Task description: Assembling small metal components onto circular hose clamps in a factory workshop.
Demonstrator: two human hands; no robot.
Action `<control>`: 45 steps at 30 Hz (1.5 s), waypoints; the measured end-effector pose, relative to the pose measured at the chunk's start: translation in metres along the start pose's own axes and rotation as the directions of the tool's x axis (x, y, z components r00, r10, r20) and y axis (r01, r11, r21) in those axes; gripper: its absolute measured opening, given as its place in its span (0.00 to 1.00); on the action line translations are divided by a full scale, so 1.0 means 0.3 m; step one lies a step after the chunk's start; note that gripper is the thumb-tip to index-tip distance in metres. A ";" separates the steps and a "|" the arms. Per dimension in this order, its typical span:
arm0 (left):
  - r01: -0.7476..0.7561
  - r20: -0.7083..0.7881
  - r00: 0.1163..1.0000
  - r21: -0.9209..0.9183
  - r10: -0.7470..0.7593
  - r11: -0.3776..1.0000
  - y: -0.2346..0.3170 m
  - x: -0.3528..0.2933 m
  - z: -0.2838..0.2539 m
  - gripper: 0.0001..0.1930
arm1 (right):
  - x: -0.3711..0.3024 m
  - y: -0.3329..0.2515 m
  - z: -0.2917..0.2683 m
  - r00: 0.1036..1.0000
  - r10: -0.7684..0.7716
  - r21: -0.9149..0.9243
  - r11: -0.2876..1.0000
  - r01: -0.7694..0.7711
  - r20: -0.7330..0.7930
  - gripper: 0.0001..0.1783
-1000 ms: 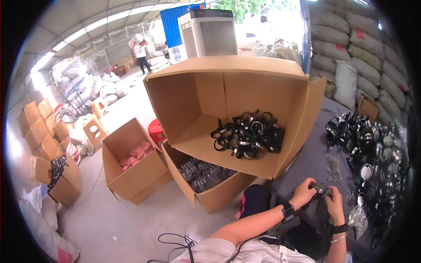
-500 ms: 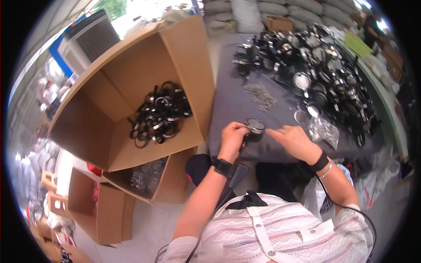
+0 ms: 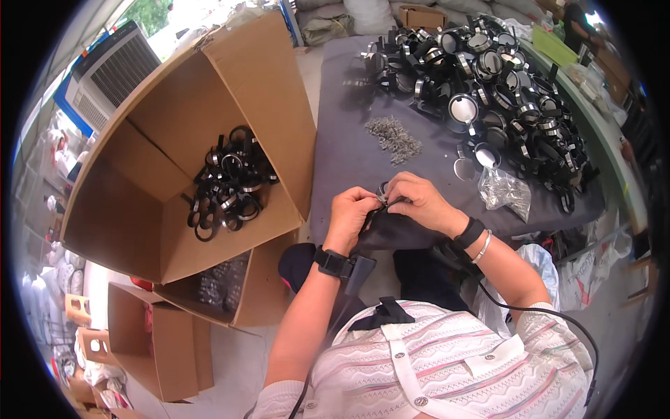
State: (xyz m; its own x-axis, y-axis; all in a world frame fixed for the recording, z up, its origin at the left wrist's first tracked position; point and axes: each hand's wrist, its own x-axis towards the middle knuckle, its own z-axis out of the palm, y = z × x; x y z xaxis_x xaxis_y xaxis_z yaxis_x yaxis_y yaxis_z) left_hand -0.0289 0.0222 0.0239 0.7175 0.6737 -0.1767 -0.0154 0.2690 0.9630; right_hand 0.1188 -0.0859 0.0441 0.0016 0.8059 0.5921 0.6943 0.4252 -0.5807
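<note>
A small round black-and-silver piece (image 3: 382,188) is up in front of the person, just above the near edge of the counter (image 3: 338,150), mostly covered by fingers. The left hand (image 3: 348,216) pinches it between thumb and forefinger. The right hand (image 3: 420,204) meets it from the other side, fingers bent and nearly together; I can't tell whether they grip the piece itself or some smaller part.

Just beyond the hands, a heap of tiny grey metal parts (image 3: 394,140) lies on the dark cloth covering. To the person's right sit a clear plastic bag (image 3: 504,194) of shiny bits and a thin round disc (image 3: 463,169), near a big mound of black-banded round pieces (image 3: 488,91). At the left, a large cardboard box (image 3: 262,84) lies tipped open toward the person, holding a cluster of black rings (image 3: 234,183). Farther out stand an air cooler (image 3: 115,73) and, behind the counter, plump sacks (image 3: 377,15).
</note>
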 end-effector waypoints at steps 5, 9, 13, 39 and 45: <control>-0.030 -0.011 0.999 0.044 0.030 0.999 -0.038 -0.001 0.006 0.01 | 0.009 0.033 0.002 0.998 -0.066 -0.092 0.993 0.068 0.022 0.12; -0.340 0.005 0.939 0.153 0.343 0.928 -0.074 -0.024 0.010 0.01 | 0.033 0.042 -0.017 0.993 -0.033 -0.140 0.989 0.048 0.109 0.12; -0.538 -0.004 0.761 0.556 0.649 0.633 -0.086 -0.032 0.039 0.09 | 0.078 0.066 -0.032 0.978 -0.048 -0.161 0.984 0.081 0.203 0.12; -0.534 -0.008 0.790 0.483 0.613 0.694 0.081 -0.093 -0.025 0.22 | 0.077 -0.049 -0.532 0.759 0.470 0.502 0.837 -0.220 -0.450 0.08; -0.422 -0.300 0.768 0.428 0.566 0.799 0.134 -0.090 -0.211 0.17 | 0.193 0.103 -0.960 0.391 0.473 0.260 0.835 -0.485 -0.789 0.12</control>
State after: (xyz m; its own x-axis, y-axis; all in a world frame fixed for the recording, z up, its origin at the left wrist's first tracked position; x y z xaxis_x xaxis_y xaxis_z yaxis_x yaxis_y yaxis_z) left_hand -0.0930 0.0584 0.0545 0.3332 0.8761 0.3486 -0.0168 -0.3641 0.9312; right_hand 0.3476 -0.1448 0.2213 0.8975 0.1909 0.3975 0.3913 0.0710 -0.9175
